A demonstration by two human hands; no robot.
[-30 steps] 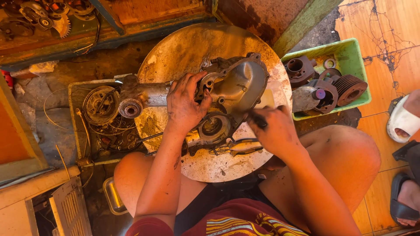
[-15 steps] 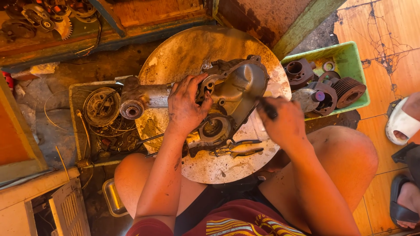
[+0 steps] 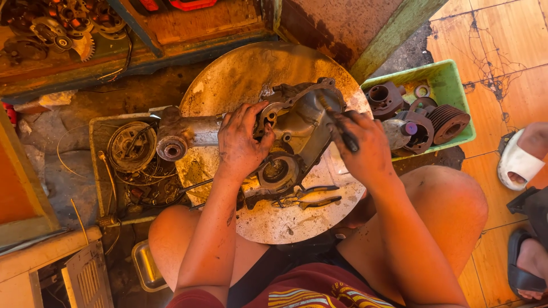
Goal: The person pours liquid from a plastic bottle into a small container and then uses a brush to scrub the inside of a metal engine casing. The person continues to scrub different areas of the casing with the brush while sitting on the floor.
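A grimy grey engine casing [image 3: 297, 131] lies on a round rusty metal plate [image 3: 245, 74] in front of my knees. My left hand [image 3: 240, 145] presses flat on the casing's left part, fingers spread over an opening. My right hand [image 3: 362, 148] grips a dark-handled tool [image 3: 347, 137] whose tip rests against the casing's upper right edge. A pair of pliers [image 3: 311, 198] lies on the plate just below the casing.
A green plastic tray [image 3: 451, 85] at the right holds finned cylinders and other engine parts. A metal tray [image 3: 100, 171] at the left holds a flywheel and wires. Another person's sandalled feet [image 3: 519, 165] stand at the right edge. Gears lie on a wooden shelf [image 3: 51, 28] at the top left.
My right hand has moved up and to the right with the tool, from the casing's lower side to its upper right edge. The left hand has stayed on the casing.
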